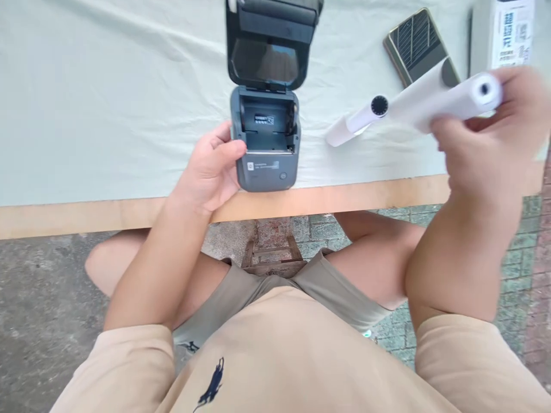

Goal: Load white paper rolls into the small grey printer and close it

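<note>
My left hand (215, 166) grips the left side of a dark grey portable label printer (269, 172), thumb on its front edge. The printer's lid (267, 51) is swung up, and its inner compartment shows bare, with a small sticker on its back wall. Out to the right, my right hand (491, 120) is closed around a white paper roll (460, 103), blurred by motion. A dark hole shows in the roll's near end. Between the two hands lies another white roll-shaped thing (355, 123) with a dark, ridged round end.
A dark phone-like device (417, 46) lies at the upper right, partly behind the held roll. Beside it stands a white box (512, 34) with a printed label. A pale cloth (107, 103) covers the table, whose wooden front edge (86, 215) runs across above my legs.
</note>
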Demonstrator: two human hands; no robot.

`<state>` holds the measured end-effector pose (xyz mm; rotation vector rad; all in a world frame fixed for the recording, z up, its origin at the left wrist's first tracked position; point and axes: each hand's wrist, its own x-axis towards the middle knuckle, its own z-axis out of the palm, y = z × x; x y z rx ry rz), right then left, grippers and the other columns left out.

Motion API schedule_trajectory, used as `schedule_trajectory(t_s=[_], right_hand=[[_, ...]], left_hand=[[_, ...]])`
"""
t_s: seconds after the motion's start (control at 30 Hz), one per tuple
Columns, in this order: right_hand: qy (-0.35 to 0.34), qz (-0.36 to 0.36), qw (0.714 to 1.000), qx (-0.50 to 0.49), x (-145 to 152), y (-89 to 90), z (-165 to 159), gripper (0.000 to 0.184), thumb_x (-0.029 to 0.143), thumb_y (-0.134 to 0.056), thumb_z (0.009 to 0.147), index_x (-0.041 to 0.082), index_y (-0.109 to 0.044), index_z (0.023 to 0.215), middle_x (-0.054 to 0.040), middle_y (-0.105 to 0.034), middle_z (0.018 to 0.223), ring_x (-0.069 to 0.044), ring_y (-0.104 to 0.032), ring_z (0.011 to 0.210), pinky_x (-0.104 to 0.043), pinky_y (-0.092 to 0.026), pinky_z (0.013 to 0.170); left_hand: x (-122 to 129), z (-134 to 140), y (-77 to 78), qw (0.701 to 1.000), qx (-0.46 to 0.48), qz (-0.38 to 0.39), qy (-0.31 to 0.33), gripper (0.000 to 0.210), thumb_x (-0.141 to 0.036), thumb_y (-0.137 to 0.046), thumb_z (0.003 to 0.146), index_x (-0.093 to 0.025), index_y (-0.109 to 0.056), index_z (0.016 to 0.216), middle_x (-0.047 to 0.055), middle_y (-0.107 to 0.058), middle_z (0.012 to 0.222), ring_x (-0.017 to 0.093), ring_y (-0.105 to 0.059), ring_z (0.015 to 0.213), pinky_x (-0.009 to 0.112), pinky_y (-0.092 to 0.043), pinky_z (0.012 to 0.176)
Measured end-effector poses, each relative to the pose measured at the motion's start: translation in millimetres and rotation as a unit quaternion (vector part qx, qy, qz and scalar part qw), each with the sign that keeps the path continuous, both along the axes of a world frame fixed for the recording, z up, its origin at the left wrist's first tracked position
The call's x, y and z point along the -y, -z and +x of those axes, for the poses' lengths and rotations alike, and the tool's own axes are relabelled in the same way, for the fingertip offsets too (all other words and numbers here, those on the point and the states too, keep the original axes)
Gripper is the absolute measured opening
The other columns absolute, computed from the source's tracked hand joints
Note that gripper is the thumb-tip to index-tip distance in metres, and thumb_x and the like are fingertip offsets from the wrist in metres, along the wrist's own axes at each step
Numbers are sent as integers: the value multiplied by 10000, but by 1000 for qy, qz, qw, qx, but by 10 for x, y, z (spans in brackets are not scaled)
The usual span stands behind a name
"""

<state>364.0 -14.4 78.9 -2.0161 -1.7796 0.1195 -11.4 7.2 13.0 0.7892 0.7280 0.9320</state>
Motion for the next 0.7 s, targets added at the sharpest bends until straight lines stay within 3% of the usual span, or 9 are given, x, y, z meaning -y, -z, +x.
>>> schedule_trajectory(t_s=[0.1,0.2,0.33,0.47,0.53,0.63,0.7], right_hand=[[94,-47,994,-36,24,121,26,443,521,-639,651,284,-717,1017,-127,-710,933,-228,-591,737,-408,-447,611],[93,-89,992,-17,80,119,5,434,555,-654,653,289,-711,991,-135,-735,991,-224,-596,745,-409,-455,614],[115,-46,992,-2,155,-55,-35,329,466,-678,656,295,-697,937,-120,-747,976,-208,-563,710,-423,-453,635],[39,-166,985,9,162,-177,-80,338,320,-706,710,268,-777,1036,-110,-755,1035,-182,-580,774,-415,-513,770],[34,-176,984,6,164,-191,-51,463,306,-710,704,253,-798,1156,-97,-746,1063,-168,-576,784,-403,-538,802],[3,-197,980,-20,212,-259,14,784,417,-808,698,278,-720,1464,-88,-752,1278,-200,-649,913,-433,-592,902],[-20,-160,987,-25,230,-355,-14,790,490,-824,775,306,-670,1527,-89,-726,1439,-254,-706,1117,-481,-599,1030]], left_hand=[[-6,-14,-1,1000,-6,14,-9,469,-564,-972,834,-266,-842,1172,5,-897,1227,409,-736,1427,550,-720,1157],[9,-12,-38,1000,-27,-3,-13,535,-594,-1001,771,-282,-855,1180,-21,-894,1214,414,-771,1294,652,-710,1128],[31,-2,-80,999,-38,-27,-27,532,-561,-1012,765,-259,-861,1176,-16,-893,1196,420,-777,1282,708,-669,1190],[34,-3,-68,1000,-22,0,-8,430,-550,-940,868,-284,-863,1198,-41,-910,1212,358,-811,1299,531,-750,1145],[30,5,-53,1000,-7,11,-20,402,-503,-929,886,-247,-869,1190,-19,-922,1189,282,-872,1125,407,-797,994],[26,25,-41,999,19,10,-50,379,-411,-923,872,-175,-876,1165,31,-930,1129,223,-893,892,309,-790,771],[27,33,-47,998,21,-1,-54,366,-377,-916,869,-169,-882,1168,43,-931,1118,221,-897,873,298,-785,746]])
